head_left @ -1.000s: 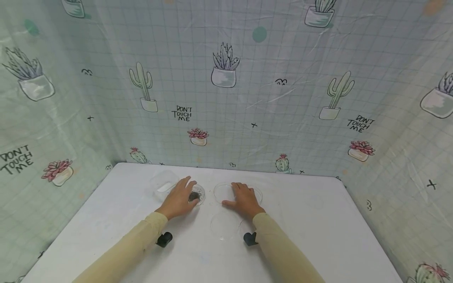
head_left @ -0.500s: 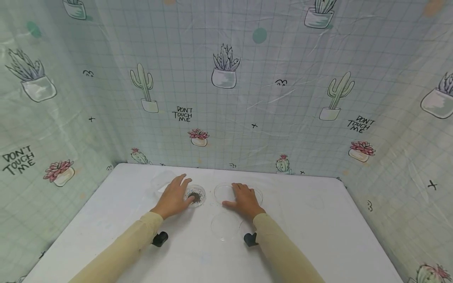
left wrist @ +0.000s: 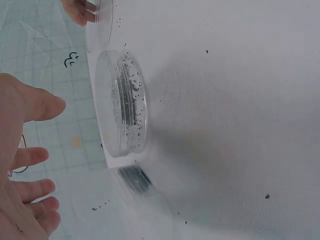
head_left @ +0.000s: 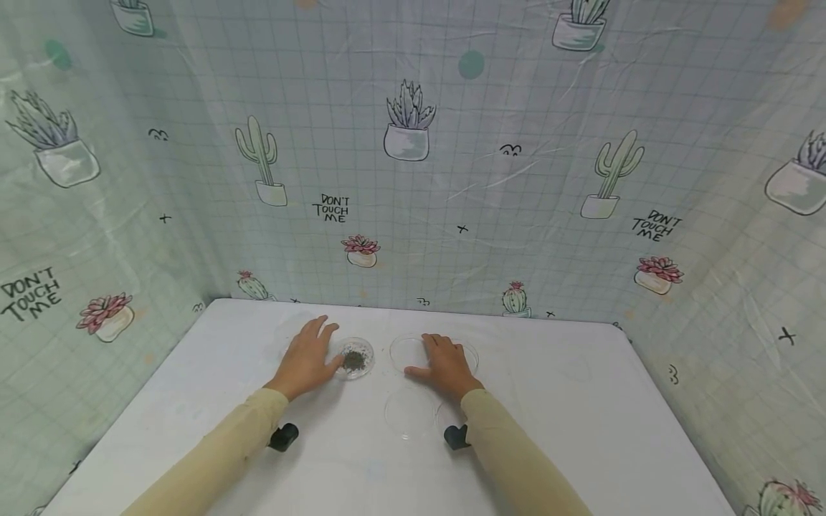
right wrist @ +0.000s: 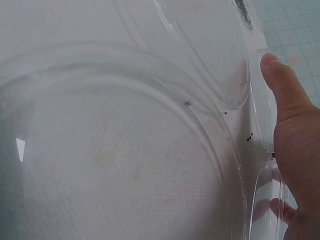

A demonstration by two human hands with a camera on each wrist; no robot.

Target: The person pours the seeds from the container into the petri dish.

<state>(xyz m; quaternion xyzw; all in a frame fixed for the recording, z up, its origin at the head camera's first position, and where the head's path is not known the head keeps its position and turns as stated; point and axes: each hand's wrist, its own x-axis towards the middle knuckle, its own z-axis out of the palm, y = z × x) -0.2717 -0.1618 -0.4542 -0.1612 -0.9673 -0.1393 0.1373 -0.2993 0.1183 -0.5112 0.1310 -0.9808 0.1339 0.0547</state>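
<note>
The left hand (head_left: 303,362), fingers spread, holds nothing beside the dark-filled dish (head_left: 354,359) on the table (head_left: 581,416). The right hand (head_left: 447,364) lies loosely spread over clear dishes (head_left: 408,351); its grip, if any, cannot be told. The head view overlaps left thumb and filled rim; the left wrist view shows a gap, and scattered specks (left wrist: 267,196).

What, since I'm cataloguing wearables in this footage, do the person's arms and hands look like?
Plain, pale yellow long sleeves reach both wrists. The left hand and right hand are bare, with no glove or ring showing. A small, black, rounded device shows at each cuff; no cable is visible.
</note>
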